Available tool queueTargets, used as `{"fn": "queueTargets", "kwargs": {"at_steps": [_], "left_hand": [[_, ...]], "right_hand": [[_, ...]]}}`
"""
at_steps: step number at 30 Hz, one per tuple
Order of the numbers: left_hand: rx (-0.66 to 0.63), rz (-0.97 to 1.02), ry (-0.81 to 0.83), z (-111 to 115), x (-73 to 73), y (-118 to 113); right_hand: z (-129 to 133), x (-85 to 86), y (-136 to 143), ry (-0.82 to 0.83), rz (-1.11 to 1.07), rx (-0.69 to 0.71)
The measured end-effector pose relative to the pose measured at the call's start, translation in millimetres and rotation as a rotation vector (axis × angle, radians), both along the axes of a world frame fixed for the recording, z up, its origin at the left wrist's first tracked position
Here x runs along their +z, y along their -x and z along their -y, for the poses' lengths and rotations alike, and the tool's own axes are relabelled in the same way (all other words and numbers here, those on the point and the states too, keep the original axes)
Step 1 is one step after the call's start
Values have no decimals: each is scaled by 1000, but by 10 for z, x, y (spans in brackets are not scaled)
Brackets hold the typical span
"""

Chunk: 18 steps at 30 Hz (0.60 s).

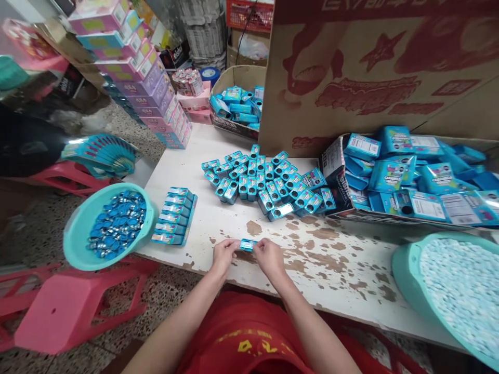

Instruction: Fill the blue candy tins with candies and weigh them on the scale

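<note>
Between my two hands, just above the near edge of the table, is a small blue box [247,244]. My left hand [225,255] pinches its left end, and my right hand [270,256] has closed fingers on its right end. Beyond them on the table stands a cluster of small blue boxes [260,179], many with a dark round hole in the top. To the left, a row of similar boxes [171,218] sits together in a display tray [190,221].
A turquoise basin [74,244] of blue-and-silver pieces stands left; another basin [407,270] holds pale blue candies at right. A carton [335,171] of blue boxes stands back right, beside a tall cardboard panel [296,104]. Stacked boxes [148,85] rise back left. A pink stool [58,311] is below.
</note>
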<state>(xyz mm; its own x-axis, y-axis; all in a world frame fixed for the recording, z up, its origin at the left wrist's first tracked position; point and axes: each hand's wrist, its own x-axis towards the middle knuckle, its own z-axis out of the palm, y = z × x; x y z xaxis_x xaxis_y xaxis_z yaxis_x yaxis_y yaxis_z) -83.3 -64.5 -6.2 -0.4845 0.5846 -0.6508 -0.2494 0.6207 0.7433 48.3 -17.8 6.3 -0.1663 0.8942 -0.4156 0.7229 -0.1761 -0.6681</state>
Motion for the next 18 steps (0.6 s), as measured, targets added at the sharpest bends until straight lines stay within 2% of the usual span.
{"fn": "queueTargets", "kwargs": {"at_steps": [5,9,13,16,18], "left_hand": [[-18,18,19,4,-222,-6],[-17,-44,1,83,-373,34],[-37,-105,-136,185,-396,-13],[-142,-24,-239,258,-377,-151],[-218,32,-208,308,-378,-222]], "right_hand": [[-48,-49,-38,-21,103,-13],[7,-67,-133,-65,96,-43],[109,-161,-168,-99,-55,-153],[150,-272,-133,-38,-152,-176],[153,-332,-119,-10,-172,-181]]}}
